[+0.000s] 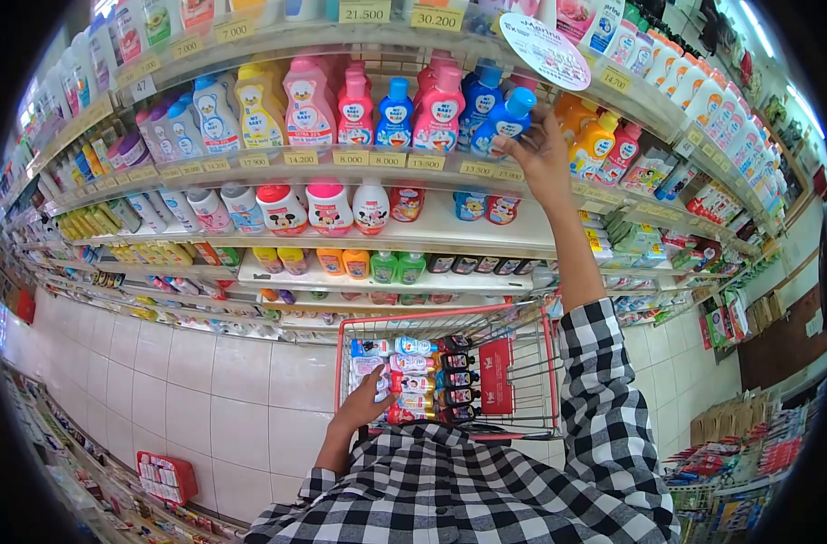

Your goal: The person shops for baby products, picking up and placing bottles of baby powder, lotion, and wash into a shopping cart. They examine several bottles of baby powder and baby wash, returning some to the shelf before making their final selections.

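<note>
At the shelf, my right hand [538,156] is closed around a blue bottle [501,122] with a blue cap, which tilts to the right in front of the row. Another blue bottle [396,113] and pink bottles [440,109] stand to its left, and yellow bottles [594,143] to its right. Down over the cart [343,358], my left hand [366,401] is closed on a small pale bottle [381,384]. Several bottles lie in rows inside the cart, some with black bodies [459,379].
Shelves [386,240] with price labels and more bottles curve across the view. A round white sign [546,52] hangs at the upper right. On the tiled floor [241,372] at the lower left is a red basket [167,478]. Goods racks [749,453] stand at the lower right.
</note>
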Available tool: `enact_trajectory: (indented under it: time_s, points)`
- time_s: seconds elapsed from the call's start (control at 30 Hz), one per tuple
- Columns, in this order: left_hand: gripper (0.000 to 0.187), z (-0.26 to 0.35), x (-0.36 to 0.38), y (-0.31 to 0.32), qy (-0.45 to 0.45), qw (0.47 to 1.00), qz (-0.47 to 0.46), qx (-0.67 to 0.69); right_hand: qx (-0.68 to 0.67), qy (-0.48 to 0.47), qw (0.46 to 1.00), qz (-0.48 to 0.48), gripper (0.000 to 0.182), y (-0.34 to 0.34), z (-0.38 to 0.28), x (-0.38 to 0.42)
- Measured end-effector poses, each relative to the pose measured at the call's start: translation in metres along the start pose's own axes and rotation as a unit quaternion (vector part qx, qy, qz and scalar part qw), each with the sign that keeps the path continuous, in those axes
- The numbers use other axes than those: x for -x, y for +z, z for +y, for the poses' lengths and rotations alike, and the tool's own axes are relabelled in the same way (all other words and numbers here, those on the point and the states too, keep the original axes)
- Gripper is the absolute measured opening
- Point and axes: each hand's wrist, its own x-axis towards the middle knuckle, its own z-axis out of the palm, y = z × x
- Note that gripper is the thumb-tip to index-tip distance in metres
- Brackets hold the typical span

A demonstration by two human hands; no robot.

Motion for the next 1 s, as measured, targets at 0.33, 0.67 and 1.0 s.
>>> enact_trajectory:
  time_s: [0.33, 0.67, 1.0]
  points:
    - [0.078, -0.010, -0.004, -0.002, -0.015, 1.000, -0.001, 0.009, 0.009, -0.009, 1.000, -0.009, 0.054, 0.009, 0.010, -0.011]
    - [0.074, -0.012, -0.004, 0.002, -0.036, 0.999, 0.003, -0.024, 0.119, 0.045, 0.991, -0.038, 0.050, -0.009, 0.032, 0.000]
    - [0.074, -0.017, 0.019, 0.020, -0.072, 0.996, 0.048, 0.006, 0.162, 0.043, 0.986, -0.010, 0.051, -0.003, 0.026, -0.005]
